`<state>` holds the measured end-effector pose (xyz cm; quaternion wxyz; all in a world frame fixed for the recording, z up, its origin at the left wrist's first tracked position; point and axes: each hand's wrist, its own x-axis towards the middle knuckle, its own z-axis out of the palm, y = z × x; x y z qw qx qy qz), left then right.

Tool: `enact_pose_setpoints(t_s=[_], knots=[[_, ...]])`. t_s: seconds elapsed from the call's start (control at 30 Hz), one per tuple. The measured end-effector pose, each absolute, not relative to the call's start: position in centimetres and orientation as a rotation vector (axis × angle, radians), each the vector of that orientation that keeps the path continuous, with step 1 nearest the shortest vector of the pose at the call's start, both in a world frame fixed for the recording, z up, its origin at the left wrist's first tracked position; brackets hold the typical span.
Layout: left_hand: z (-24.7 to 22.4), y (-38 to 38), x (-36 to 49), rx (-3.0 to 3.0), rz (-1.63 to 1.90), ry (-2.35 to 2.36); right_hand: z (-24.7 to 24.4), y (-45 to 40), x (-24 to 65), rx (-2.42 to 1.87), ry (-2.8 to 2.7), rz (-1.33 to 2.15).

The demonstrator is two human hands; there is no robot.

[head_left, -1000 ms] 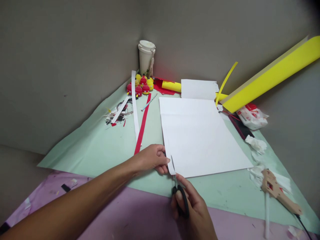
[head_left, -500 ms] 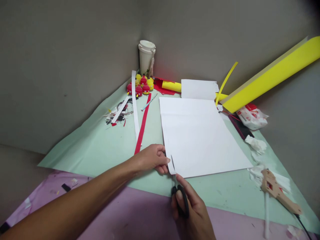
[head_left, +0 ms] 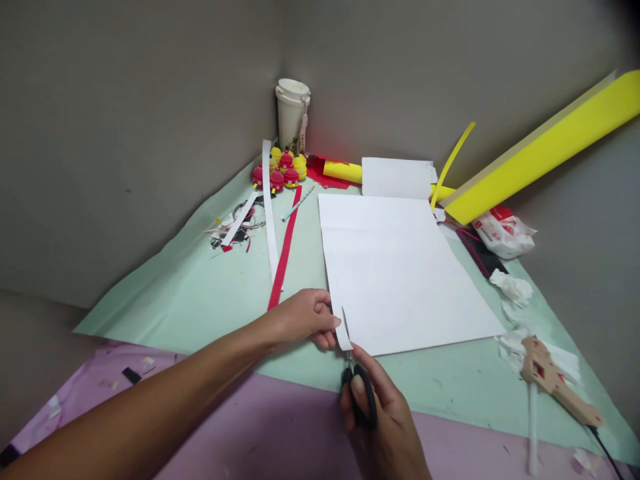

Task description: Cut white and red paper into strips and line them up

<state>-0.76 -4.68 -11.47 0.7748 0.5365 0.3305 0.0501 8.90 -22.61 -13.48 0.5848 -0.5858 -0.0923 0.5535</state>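
Observation:
A large white sheet of paper (head_left: pixel 395 273) lies on the table, its near left corner between my hands. My left hand (head_left: pixel 310 317) pinches the sheet's left edge, thumb on top and fingers curled beneath. In my right hand (head_left: pixel 383 413) are black-handled scissors (head_left: pixel 371 400), pointing away from me. Their blades are in the sheet close to its left edge, and a narrow strip (head_left: pixel 344 337) is partly cut from the near end. Left of the sheet lie a red corrugated strip (head_left: pixel 285 260) and a long white strip (head_left: pixel 269 213).
A white lidded cup (head_left: pixel 292 113) stands in the corner behind small red and yellow ornaments (head_left: pixel 277 175). Scraps (head_left: pixel 237 230) lie on the left. A folded yellow sheet (head_left: pixel 545 147) leans on the right, above a tissue pack (head_left: pixel 505 231). Nearer is a beige glue gun (head_left: pixel 563 387).
The scissors have moved slightly forward along the sheet's left edge with my right hand. My left hand stays at nearly the same spot on the paper.

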Motion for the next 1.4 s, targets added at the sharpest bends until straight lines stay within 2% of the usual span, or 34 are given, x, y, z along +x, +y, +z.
enact_pose_setpoints(t_s=[1.4], knots=[[-11.5, -4.2, -0.9, 1.206, 0.147, 0.782, -13.0, -22.8, 8.9, -1.468, -0.367, 1.254]])
